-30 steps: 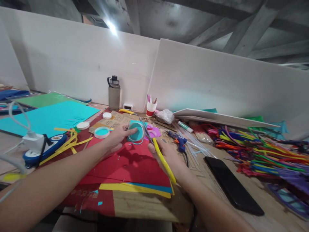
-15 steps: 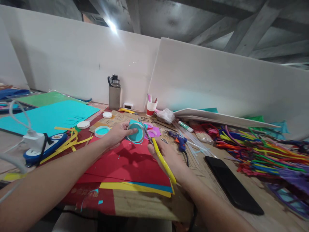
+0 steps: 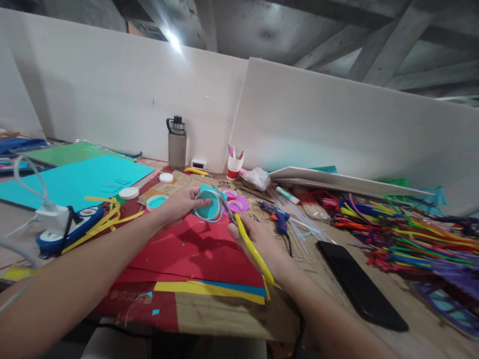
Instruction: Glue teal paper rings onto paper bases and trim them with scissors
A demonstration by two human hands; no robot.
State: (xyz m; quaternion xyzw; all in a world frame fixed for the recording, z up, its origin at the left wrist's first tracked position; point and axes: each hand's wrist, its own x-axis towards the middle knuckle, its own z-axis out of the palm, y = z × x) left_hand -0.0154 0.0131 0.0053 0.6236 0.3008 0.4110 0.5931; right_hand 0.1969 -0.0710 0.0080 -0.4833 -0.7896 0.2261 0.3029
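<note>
My left hand (image 3: 178,205) pinches a round white-rimmed lid (image 3: 211,210) together with teal paper (image 3: 207,189), its thumb lying across the round face. Yellow-handled scissors (image 3: 251,247) are in my right hand (image 3: 264,242), their blades pointing up and away along the right edge of the teal paper. How far apart the blades are is hard to make out. Below both hands lies a stack of red sheets (image 3: 209,249), with yellow and blue sheets under it. Just behind the scissors, pink round pieces (image 3: 235,206) rest on pink paper.
A teal-filled white lid (image 3: 156,202) and yellow paper strips (image 3: 112,219) lie left. A blue glue gun (image 3: 280,221), a black phone (image 3: 361,284) and colourful pipe cleaners (image 3: 404,239) lie right. Behind stand a bottle (image 3: 177,147) and a cup of pens (image 3: 235,167).
My left hand and the lid have shifted slightly left and tilted a little. The scissor blades have moved slightly left at the paper's edge.
</note>
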